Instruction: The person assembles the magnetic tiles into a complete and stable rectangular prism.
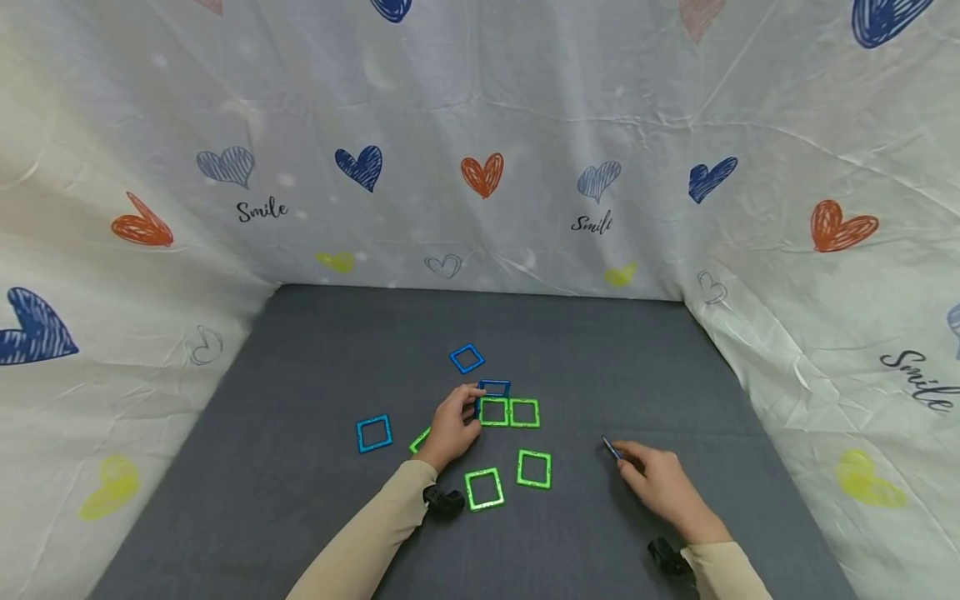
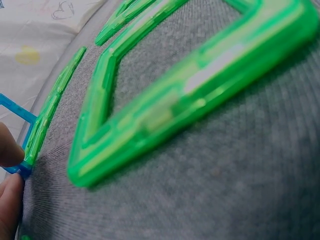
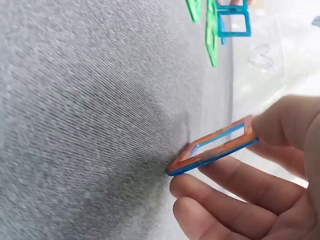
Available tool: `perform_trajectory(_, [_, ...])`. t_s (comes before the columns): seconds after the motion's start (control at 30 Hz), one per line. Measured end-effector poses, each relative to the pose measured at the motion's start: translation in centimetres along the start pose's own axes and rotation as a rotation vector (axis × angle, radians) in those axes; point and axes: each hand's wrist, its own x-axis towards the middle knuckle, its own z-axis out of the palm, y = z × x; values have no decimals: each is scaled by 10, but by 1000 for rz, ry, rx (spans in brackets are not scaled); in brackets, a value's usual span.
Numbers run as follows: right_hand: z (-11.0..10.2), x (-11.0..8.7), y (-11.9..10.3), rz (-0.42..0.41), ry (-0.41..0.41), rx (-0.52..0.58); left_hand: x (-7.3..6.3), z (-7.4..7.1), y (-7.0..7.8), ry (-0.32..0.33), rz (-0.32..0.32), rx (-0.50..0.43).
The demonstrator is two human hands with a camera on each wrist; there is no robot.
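At the middle of the table, my left hand (image 1: 452,427) pinches a blue square-framed magnetic tile (image 1: 477,407) standing at the left side of a green tile (image 1: 494,424). A second green tile (image 1: 525,426) lies flat against that one. Behind them a blue tile (image 1: 495,382) stands up along the back edge. To the right and apart from these, my right hand (image 1: 666,487) holds a square magnetic tile (image 3: 215,154) between thumb and fingers. Blue shows along its edge and orange on its face in the right wrist view; its lower corner is near the cloth.
Loose green tiles (image 1: 487,505) (image 1: 534,485) lie nearer me, another green tile (image 1: 420,441) partly behind my left hand. Loose blue tiles lie flat at left (image 1: 374,449) and at the back (image 1: 474,367). A heart-printed curtain (image 1: 525,125) borders the grey tabletop (image 1: 637,358).
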Motion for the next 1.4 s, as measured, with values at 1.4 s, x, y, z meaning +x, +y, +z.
perform_trajectory(1.4, [-7,29,-4,-126,165,-83,-1,0,2,-2,-5,0])
